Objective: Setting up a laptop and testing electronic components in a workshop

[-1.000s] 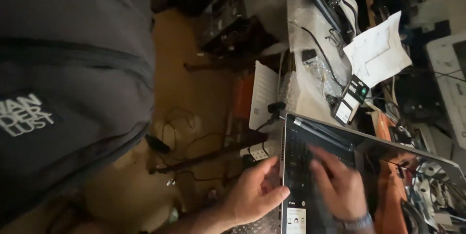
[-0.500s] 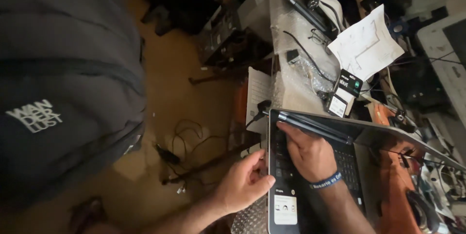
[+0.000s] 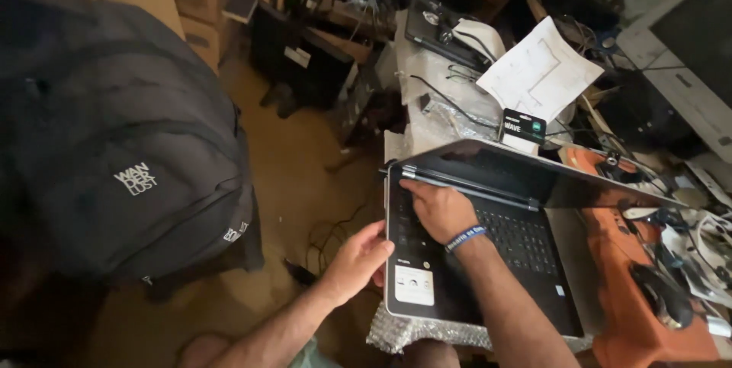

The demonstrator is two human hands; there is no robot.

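Note:
An open black and silver laptop (image 3: 526, 261) lies on a sheet of bubble wrap (image 3: 408, 331), with its dark lid (image 3: 534, 173) tilted low over the keyboard. My left hand (image 3: 357, 261) grips the laptop's left edge near the front corner. My right hand (image 3: 436, 212), with a blue wristband, rests palm down on the keyboard deck close to the hinge, holding nothing. A white sticker (image 3: 415, 286) sits on the palm rest.
A large dark backpack (image 3: 114, 147) fills the left. Behind the laptop lie a white paper sheet (image 3: 537, 74), a small black box (image 3: 523, 125) and cables. An orange surface (image 3: 640, 269) with a black mouse (image 3: 659, 295) is at right. A monitor (image 3: 686, 40) stands at top right.
My right hand has slid up the keyboard toward the hinge. My left hand has stayed at the laptop's left edge. The view has shifted.

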